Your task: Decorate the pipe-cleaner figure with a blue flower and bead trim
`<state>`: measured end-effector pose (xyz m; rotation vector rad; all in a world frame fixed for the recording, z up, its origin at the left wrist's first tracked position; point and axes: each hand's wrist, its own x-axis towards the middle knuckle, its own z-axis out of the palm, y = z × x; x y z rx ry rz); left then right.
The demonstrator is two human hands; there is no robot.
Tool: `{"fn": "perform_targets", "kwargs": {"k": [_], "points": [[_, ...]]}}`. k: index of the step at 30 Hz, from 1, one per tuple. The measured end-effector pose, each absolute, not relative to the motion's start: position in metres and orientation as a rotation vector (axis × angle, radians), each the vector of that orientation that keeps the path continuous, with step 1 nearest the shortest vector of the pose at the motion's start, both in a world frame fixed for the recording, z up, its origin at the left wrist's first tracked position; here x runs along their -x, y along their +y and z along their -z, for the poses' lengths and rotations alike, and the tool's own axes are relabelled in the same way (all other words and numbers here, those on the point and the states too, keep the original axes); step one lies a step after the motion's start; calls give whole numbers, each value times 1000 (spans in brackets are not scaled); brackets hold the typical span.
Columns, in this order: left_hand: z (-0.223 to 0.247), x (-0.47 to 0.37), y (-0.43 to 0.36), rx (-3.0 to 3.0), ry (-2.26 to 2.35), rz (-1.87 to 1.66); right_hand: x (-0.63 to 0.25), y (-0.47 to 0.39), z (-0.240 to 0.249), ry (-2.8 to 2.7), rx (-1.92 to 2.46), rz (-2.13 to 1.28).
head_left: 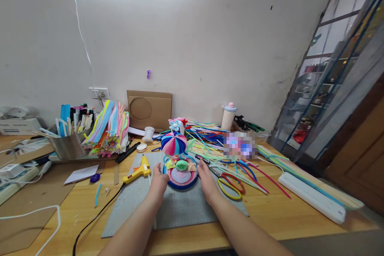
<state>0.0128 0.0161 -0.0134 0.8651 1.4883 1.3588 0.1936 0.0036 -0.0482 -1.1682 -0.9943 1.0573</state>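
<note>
A colourful pipe-cleaner craft [180,156] stands on the grey cutting mat [180,212] in front of me. It has a round blue-edged base with a pink inner ring, and a striped pink, white and blue ball topped by small flowers. A yellow star, a green shell shape and a beige star sit along the base. My left hand [159,184] grips the left rim, thumb towards the front. On the opposite side, my right hand [207,182] holds the right rim with its fingers along the edge. Their undersides are hidden.
A yellow glue gun [139,171] lies left of the craft, its black cord trailing forward. Red-and-yellow-handled scissors [231,186] lie to the right. Loose pipe cleaners [207,138] pile up behind. A metal pot [68,146], a bottle [229,117] and a white power strip [312,197] surround the workspace.
</note>
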Motion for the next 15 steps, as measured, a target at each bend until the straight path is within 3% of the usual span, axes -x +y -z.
{"fn": "perform_targets", "kwargs": {"k": [15], "points": [[23, -24, -7, -934, 1389, -1414, -191, 8, 36, -982, 1223, -1098]]}}
